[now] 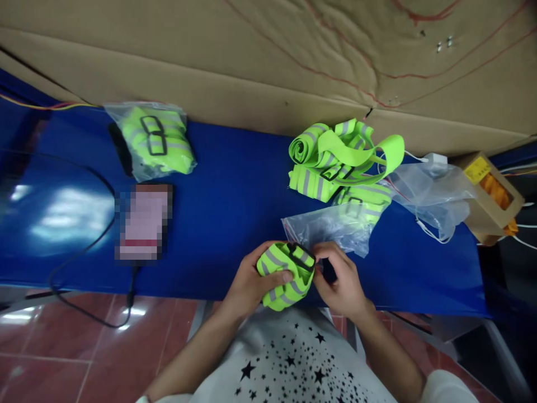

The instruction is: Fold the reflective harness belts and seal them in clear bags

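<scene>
My left hand grips a folded neon-yellow reflective strap bundle with grey stripes, at the near edge of the blue table. My right hand is closed in a pinch at the bundle's right side, by its black buckle. Just beyond my hands lies a clear zip bag, partly holding another strap bundle. Behind it sits a loose pile of neon straps.
A sealed bag of folded straps lies at the table's far left, with a phone and its black cable in front of it. Empty plastic bags and a small cardboard box sit at the right. Cardboard sheets line the back.
</scene>
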`<state>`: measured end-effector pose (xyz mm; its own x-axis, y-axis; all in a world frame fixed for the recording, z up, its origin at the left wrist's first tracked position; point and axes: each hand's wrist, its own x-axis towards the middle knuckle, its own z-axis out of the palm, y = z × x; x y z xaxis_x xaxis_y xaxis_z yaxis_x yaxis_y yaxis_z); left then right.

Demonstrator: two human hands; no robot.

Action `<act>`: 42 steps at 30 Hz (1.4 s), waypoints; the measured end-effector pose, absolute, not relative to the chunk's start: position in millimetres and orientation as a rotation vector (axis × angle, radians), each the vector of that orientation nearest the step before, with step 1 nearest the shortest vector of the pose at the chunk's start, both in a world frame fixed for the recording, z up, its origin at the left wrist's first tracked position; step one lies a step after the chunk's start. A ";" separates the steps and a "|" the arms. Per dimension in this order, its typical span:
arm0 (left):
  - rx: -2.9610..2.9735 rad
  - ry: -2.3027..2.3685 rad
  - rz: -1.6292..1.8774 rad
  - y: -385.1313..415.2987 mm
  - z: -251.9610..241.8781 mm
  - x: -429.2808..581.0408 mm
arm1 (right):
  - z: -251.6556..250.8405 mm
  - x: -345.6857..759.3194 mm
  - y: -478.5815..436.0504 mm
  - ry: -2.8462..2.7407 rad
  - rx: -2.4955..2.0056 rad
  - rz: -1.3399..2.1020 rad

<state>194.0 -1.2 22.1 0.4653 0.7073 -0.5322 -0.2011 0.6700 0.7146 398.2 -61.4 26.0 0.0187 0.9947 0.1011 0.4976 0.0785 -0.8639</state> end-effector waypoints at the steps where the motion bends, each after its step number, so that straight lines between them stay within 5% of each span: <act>1: 0.614 0.956 0.604 -2.3 20.9 191.6 | 27.2 396.8 -58.6 -1.574 -1.528 0.858; 6: 0.834 1.007 0.611 -0.1 21.4 179.6 | 30.3 393.8 -48.3 -1.565 -1.544 0.949; 12: 1.211 0.990 0.579 6.9 25.5 172.3 | 35.9 391.6 -41.3 -1.857 -1.594 0.638; 22: 1.141 0.869 0.679 6.4 20.9 153.2 | 41.1 382.1 -38.8 -1.550 -1.532 0.912; 33: 1.100 0.979 0.922 10.4 -9.5 141.8 | 7.6 325.7 -43.5 -1.662 -1.584 0.220; 42: 1.064 0.930 0.951 11.0 -10.9 139.6 | -5.8 321.8 -51.1 -1.571 -1.538 0.250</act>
